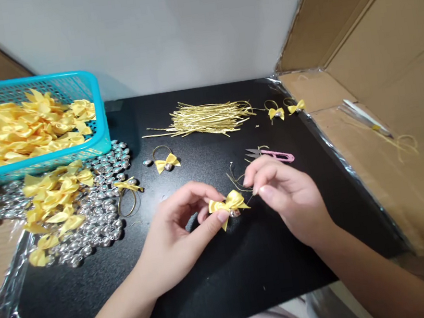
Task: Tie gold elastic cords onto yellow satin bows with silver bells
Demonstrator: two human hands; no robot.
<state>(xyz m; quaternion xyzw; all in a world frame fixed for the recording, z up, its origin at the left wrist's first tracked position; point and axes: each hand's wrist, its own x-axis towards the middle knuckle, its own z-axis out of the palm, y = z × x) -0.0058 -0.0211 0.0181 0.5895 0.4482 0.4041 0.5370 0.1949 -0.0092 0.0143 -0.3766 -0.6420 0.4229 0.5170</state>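
Note:
Between the thumb and fingers of my left hand (187,225) is a yellow ribbon bow (235,200). A small silver bead (235,212) sits at the bow's middle, partly behind my thumb. Just right of the bow, my right hand (290,195) is closed in a pinch. A very fine line, a needle or thread, runs from its fingertips toward the bow; which one I cannot tell. Loose thread (234,179) curls on the black table beside these fingertips. Pink-handled thread snips (280,155) lie just beyond my right hand.
A blue basket (100,111) of yellow bows stands at the left. Silver beads (105,229) and loose bows (57,196) lie before it. Gold cords (210,117) are bundled at the back. Cord loops with bows (168,163) lie around the black table (201,308). Cardboard walls (389,49) stand right.

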